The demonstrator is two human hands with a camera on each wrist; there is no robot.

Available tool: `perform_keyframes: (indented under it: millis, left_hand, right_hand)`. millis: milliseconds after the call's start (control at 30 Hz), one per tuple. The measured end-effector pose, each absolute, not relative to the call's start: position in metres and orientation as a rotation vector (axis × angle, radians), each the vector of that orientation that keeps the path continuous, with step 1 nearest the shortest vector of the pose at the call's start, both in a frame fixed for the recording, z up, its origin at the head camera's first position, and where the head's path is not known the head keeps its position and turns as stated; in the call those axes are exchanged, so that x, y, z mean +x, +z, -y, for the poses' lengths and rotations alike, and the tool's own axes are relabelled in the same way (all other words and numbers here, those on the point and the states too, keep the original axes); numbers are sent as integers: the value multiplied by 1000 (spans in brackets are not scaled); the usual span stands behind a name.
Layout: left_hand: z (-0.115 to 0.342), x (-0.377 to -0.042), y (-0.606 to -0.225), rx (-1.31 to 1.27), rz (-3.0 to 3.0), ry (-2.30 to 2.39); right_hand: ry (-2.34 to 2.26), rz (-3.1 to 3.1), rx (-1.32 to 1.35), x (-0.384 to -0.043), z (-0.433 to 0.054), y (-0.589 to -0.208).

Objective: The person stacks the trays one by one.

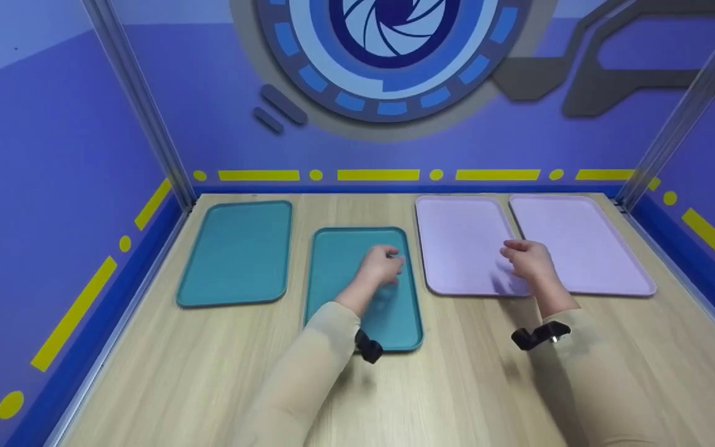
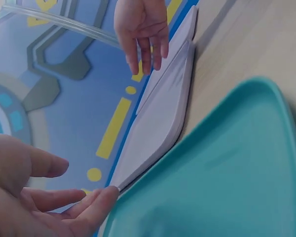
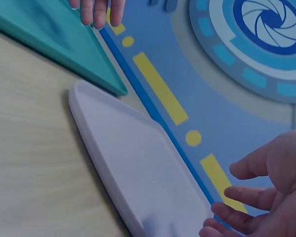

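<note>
My left hand (image 1: 381,266) hovers over the right part of a teal tray (image 1: 339,261), holding nothing. In the left wrist view its fingers (image 2: 96,210) are loosely bent and the thumb stands apart from them. My right hand (image 1: 528,259) is above the right edge of a pink tray (image 1: 460,242), casting a shadow on it. The right wrist view shows the fingers (image 3: 249,197) spread and relaxed, with nothing held. That pink tray sits beside the teal one, set slightly farther back. Neither hand appears to touch a tray.
Another teal tray (image 1: 236,251) lies at the far left of the wooden table (image 1: 208,372). A second pink tray (image 1: 584,242) is at the right, close beside the first. Blue panels (image 1: 41,186) with metal posts (image 1: 140,99) enclose the back and sides.
</note>
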State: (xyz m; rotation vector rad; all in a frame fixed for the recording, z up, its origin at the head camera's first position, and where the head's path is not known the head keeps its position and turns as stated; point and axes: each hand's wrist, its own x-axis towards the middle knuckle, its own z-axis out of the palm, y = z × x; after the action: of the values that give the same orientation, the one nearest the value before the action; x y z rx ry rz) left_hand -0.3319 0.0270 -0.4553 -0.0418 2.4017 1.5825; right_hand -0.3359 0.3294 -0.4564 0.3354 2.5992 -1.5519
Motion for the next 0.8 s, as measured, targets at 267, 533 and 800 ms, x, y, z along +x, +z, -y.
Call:
perform_keyframes:
  millis: [267, 533, 800]
  left_hand:
    - [-64, -337, -458, -87, -2274, 1713]
    - [-82, -337, -459, -84, -2271, 1613]
    - [-90, -339, -464, -138, -2199, 1579]
  right_hand:
    - [-1415, -2756, 450, -349, -348, -466]
    - [-1386, -2686, 433, -349, -356, -469]
    - [-1436, -2640, 469, -347, -359, -471]
